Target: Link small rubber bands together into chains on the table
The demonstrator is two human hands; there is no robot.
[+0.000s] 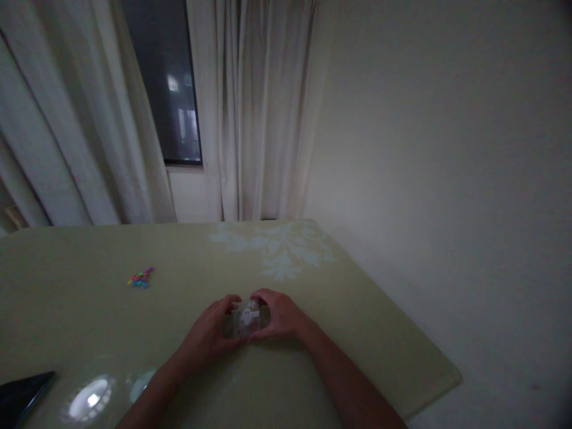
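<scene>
Between my two hands is a small clear plastic bag point(247, 319) with pale markings on it; what it contains is too small and dim to make out. My left hand point(218, 325) curves around its left side, thumb toward me and fingers at the far edge. On the other side my right hand point(277, 316) grips it in the same way, the thumb near the left thumb. Both hands are low over the tabletop. Farther off to the left lies a little heap of small bright-coloured pieces point(141, 278), apart from both hands.
The pale green table point(357, 333) has a white floral pattern point(281, 250) near its far edge. A dark flat object point(24, 393) lies at the near left corner. Bright reflections show beside my left forearm. A wall point(447, 179) borders the right side; curtains point(263, 107) hang behind.
</scene>
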